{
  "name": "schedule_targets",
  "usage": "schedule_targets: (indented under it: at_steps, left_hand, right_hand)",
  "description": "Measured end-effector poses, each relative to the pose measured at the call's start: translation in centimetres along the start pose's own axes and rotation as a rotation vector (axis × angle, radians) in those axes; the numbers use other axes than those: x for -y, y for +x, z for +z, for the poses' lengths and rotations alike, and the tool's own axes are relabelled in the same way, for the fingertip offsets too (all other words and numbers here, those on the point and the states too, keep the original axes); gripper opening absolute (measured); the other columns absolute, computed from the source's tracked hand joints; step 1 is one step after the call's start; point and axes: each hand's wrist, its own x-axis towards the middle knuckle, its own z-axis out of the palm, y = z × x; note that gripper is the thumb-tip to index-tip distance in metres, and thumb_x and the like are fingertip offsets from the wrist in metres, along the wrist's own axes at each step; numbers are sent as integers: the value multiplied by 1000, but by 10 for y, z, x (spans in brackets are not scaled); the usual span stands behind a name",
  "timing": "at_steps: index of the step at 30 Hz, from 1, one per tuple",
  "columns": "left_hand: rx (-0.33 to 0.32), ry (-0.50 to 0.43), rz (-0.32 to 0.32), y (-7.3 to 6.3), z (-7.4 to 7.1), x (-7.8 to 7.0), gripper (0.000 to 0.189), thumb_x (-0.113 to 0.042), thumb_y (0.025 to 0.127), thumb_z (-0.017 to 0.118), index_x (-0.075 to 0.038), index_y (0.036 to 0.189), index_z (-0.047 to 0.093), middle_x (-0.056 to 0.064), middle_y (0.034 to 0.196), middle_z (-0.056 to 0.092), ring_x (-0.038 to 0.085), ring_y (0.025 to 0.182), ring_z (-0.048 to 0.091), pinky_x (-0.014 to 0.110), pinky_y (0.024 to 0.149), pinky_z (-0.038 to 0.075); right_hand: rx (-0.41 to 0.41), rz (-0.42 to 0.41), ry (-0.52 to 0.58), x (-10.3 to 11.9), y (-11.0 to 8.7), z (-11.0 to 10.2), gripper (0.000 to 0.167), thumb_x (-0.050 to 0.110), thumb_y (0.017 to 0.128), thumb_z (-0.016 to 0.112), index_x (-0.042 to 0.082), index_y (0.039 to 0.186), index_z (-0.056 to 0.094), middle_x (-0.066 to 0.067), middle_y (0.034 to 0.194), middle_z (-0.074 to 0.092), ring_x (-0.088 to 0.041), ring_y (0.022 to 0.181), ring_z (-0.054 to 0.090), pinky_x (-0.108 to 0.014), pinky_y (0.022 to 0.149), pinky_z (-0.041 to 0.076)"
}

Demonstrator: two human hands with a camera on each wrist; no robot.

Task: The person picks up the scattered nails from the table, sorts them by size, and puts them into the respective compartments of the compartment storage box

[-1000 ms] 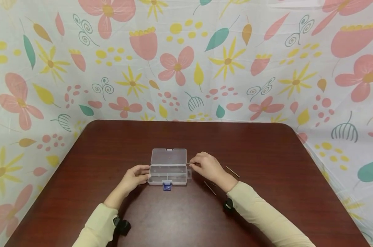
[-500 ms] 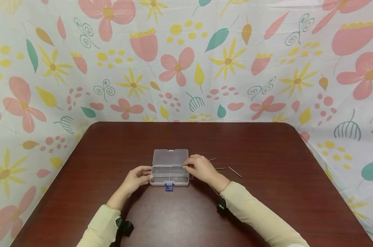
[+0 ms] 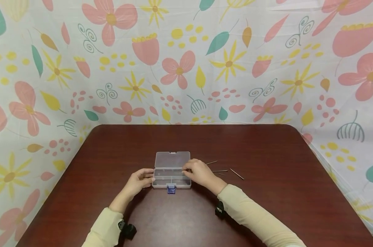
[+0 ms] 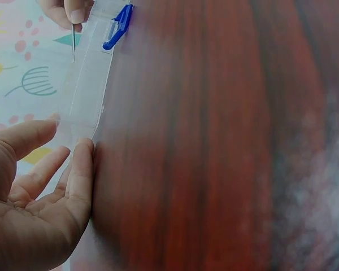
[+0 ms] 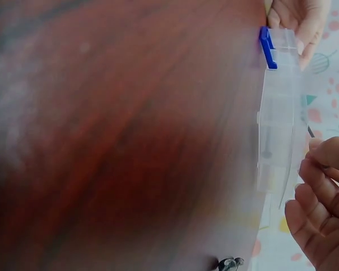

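Note:
A clear plastic compartment box (image 3: 161,186) lies with its lid (image 3: 172,160) raised toward the back and its blue latch (image 3: 171,189) at the front. My left hand (image 3: 138,181) touches the left end of the box, fingers and thumb nearly straight against it, as the left wrist view shows. My right hand (image 3: 200,173) is over the box's right side and pinches a thin metal nail (image 4: 73,45) between thumb and fingers. The nail points down toward the box. Through the box wall in the right wrist view, a dark nail-like shape (image 5: 267,144) shows.
Several loose nails lie on the table right of the box, among them one slanted nail (image 3: 237,174) and one level nail (image 3: 219,171). The brown table (image 3: 260,144) ends at a flowered cloth (image 3: 202,51) behind. Black straps with cameras sit on both wrists.
My right hand has moved left with the nail, from beside the box to over its right part. My left hand stays at the box's left end. The head view has shifted slightly.

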Motion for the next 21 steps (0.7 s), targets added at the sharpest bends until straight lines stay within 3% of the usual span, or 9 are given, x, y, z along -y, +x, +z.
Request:
schedule_targets:
  at_steps: [21]
  left_hand:
    - [7, -17, 3, 0, -1, -1, 40, -4, 89, 62, 9, 126, 52, 30, 120, 59, 27, 100, 64, 35, 79, 58]
  right_hand:
    - [36, -21, -109, 0, 0, 0, 6, 16, 84, 71, 13, 88, 74, 3, 84, 69, -15, 78, 59, -24, 61, 51]
